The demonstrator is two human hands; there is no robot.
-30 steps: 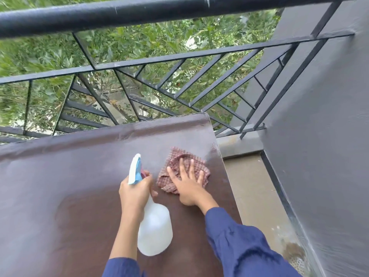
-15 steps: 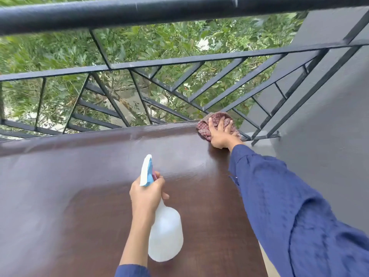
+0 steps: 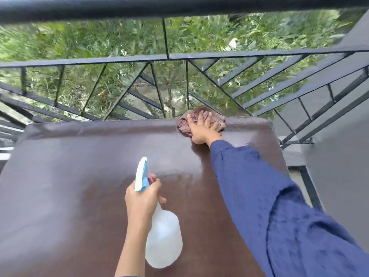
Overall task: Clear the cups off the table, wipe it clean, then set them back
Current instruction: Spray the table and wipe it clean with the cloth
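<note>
Head view, wide angle, looking down. A brown table (image 3: pixel 60 196) fills the lower frame. A pale, dull haze is seen over its left part, and a darker, glossier patch around the centre.

Left of centre, a bare forearm is raised from the bottom edge. The left hand (image 3: pixel 142 198) is seen from the back, with its fingers curled round the neck of a spray bottle (image 3: pixel 163 242); one fingertip shows on the right side of the neck. The blue and white spray head is pointed up and away from the person. The translucent white body hangs below the hand, toward the near edge. Whether the bottle touches the table cannot be told.

Right of centre, the right arm is stretched far across the table in a dark blue sleeve (image 3: pixel 259 196). The right hand (image 3: pixel 203 130) is laid palm down on a red checked cloth (image 3: pixel 184 124), fingers straight and spread, pressing it flat rather than gripping it. The cloth is bunched under the hand at the table's far edge, just beside the black metal railing (image 3: pixel 179 56). Green foliage (image 3: pixel 99 37) is seen, blurred, through the bars.

At the far right, a grey wall (image 3: pixel 339 176) is recorded beside the table's right edge.
</note>
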